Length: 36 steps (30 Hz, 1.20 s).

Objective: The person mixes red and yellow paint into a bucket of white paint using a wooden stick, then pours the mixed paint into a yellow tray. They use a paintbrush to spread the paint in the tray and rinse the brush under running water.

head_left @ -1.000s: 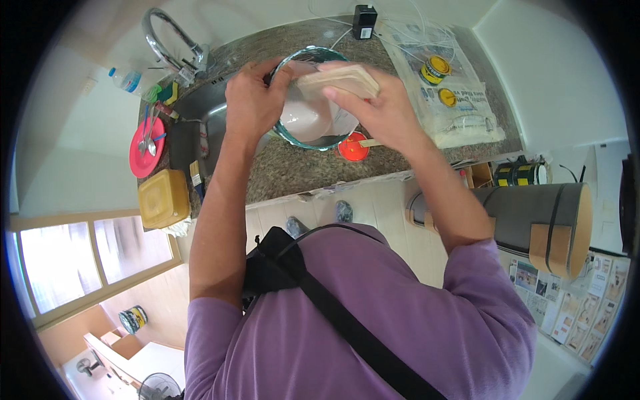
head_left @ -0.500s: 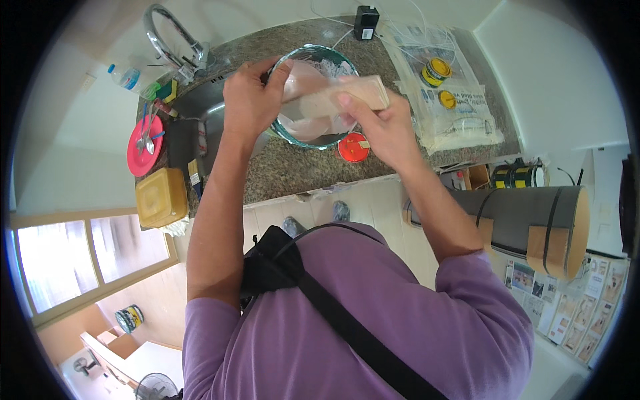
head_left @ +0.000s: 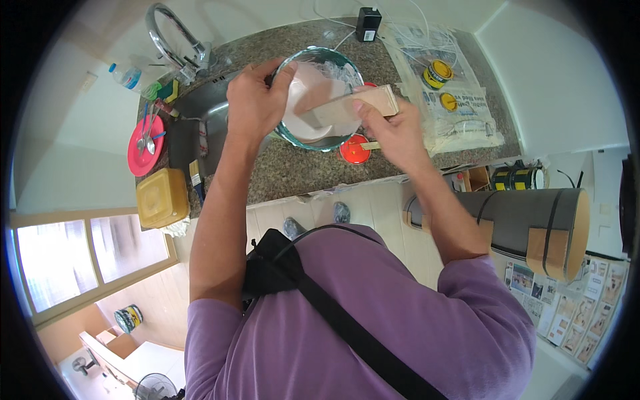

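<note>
A green-rimmed bucket (head_left: 285,135) holds pale pinkish-white paint (head_left: 309,90), with white smears up its inner wall. My left hand (head_left: 257,100) is closed on the bucket's left rim, thumb on the inner side. In my right hand (head_left: 398,133) is a flat wooden paddle (head_left: 340,110), gripped near its broad end; the other end reaches into the paint. Beneath that hand, beside the bucket, sits a small tub of red-orange paint (head_left: 355,151) with a thin stick (head_left: 370,146) lying across its edge.
At left are the sink (head_left: 217,110), tap (head_left: 167,43), pink plate (head_left: 137,160) with spoons, yellow container (head_left: 162,198) and paintbrush (head_left: 195,175). Newspaper (head_left: 467,123) on the right bears a small yellow-and-black can (head_left: 437,73) and its lid (head_left: 449,101). A black adapter (head_left: 367,25) stands behind.
My right hand has drawn the wooden paddle to the right, changing its angle in the paint. The bucket and my left hand have shifted slightly right.
</note>
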Each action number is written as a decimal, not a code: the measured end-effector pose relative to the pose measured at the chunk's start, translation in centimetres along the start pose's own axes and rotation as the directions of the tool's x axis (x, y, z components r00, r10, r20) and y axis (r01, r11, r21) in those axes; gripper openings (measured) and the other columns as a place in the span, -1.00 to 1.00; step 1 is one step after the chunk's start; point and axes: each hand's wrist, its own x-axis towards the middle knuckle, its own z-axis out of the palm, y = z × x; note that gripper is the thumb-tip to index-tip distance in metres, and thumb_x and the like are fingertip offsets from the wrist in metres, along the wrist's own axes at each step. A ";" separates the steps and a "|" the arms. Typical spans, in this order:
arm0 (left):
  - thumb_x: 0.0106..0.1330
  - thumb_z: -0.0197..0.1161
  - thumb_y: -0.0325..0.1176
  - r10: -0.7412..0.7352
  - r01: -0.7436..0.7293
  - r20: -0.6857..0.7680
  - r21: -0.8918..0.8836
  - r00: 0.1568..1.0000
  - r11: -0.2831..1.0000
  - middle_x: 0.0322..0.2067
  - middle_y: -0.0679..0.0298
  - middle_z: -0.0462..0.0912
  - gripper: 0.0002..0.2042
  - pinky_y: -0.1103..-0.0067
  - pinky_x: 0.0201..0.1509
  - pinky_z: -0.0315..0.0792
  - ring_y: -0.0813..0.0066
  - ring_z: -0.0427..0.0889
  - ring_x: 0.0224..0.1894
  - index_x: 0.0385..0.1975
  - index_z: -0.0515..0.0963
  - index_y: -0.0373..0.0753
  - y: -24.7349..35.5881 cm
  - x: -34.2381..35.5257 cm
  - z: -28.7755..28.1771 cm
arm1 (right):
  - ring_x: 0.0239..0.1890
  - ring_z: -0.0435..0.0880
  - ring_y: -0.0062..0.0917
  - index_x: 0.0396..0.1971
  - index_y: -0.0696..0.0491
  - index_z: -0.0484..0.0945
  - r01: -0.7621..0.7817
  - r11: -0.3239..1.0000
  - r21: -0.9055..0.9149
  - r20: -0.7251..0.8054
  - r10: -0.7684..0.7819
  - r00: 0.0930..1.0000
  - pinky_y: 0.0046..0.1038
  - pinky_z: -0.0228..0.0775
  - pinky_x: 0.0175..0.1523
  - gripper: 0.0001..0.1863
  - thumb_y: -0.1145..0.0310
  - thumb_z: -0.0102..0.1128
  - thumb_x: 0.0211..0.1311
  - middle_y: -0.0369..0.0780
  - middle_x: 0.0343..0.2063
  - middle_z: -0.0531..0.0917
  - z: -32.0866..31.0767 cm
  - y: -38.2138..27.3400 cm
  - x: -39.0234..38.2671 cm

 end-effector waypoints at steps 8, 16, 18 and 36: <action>0.40 0.35 -0.02 -0.022 0.019 0.055 0.055 0.998 0.998 -0.30 -0.08 0.76 -0.61 0.28 -0.09 0.59 0.03 0.78 -0.26 -0.03 0.78 -0.21 0.8 0.8 -0.2 | -0.27 0.75 -0.53 0.10 0.12 0.71 0.508 0.833 -0.217 0.095 -0.500 0.861 -0.48 0.60 -0.11 -0.61 0.26 0.42 0.37 -0.20 -0.17 0.80 0.1 -1.2 5.3; 0.41 0.37 -0.03 -0.048 0.047 0.043 0.018 0.998 0.999 -0.27 -0.11 0.79 -0.61 0.36 -0.09 0.63 0.15 0.82 -0.23 -0.05 0.79 -0.23 -0.1 0.3 0.6 | -0.21 0.79 -0.44 0.04 0.06 0.75 0.151 0.951 -0.268 0.091 -0.131 0.987 -0.38 0.59 -0.02 -0.62 0.14 0.41 0.37 -0.14 -0.22 0.83 -1.3 -0.4 1.1; 0.38 0.37 0.01 0.033 -0.033 -0.002 0.143 0.999 0.989 -0.30 -0.13 0.76 -0.60 0.31 -0.10 0.61 0.03 0.79 -0.24 -0.05 0.79 -0.21 0.1 0.3 0.8 | -0.17 0.76 -0.57 0.06 0.07 0.75 0.077 0.994 -0.078 -0.032 -0.080 0.996 -0.45 0.58 -0.01 -0.66 0.22 0.40 0.40 -0.19 -0.18 0.83 0.2 0.3 0.0; 0.40 0.27 -0.01 -0.007 0.015 -0.075 0.103 0.997 0.995 -0.35 -0.18 0.71 -0.62 0.11 -0.04 0.57 -0.21 0.72 -0.22 -0.13 0.80 -0.21 -0.8 -0.3 -0.4 | -0.04 0.69 -0.63 0.14 0.20 0.68 0.068 0.982 -0.175 0.165 -0.039 0.985 -0.49 0.54 0.10 -0.61 0.28 0.35 0.46 -0.22 -0.04 0.77 -0.7 -1.5 2.1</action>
